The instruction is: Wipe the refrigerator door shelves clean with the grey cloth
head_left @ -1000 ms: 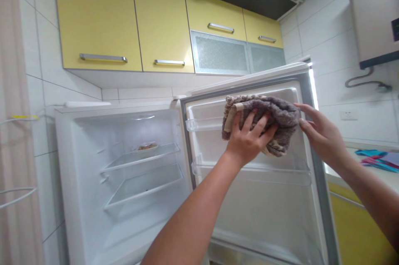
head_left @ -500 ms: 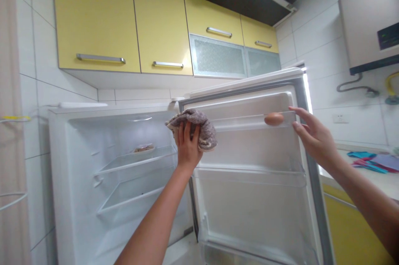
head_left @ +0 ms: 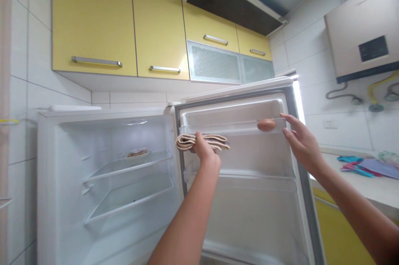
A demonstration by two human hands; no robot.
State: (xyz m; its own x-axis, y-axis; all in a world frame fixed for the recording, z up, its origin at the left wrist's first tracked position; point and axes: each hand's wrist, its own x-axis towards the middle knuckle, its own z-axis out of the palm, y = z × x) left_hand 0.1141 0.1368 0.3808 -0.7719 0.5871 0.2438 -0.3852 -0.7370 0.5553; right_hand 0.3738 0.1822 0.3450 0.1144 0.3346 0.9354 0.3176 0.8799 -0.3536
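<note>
My left hand [head_left: 206,150] is closed on a folded cloth [head_left: 186,142], its layered pale edges turned towards me. The cloth is just below the left part of the clear upper door shelf [head_left: 232,128] of a fridge. A brown egg [head_left: 266,124] lies in that shelf near its right end. My right hand [head_left: 301,142] pinches the right end of the same shelf, index finger above and thumb below. The fridge door [head_left: 246,206] stands wide open.
On the left is the fridge interior with glass shelves [head_left: 131,193] and a small wrapped item [head_left: 137,152]. Yellow cabinets [head_left: 93,19] hang above. To the right, coloured cloths [head_left: 370,166] lie on a counter [head_left: 346,182], below a wall-mounted heater [head_left: 361,28].
My left hand has moved right and slightly down with the cloth, turning it so its folded edges show. My right hand keeps its place at the shelf end. The view has shifted slightly.
</note>
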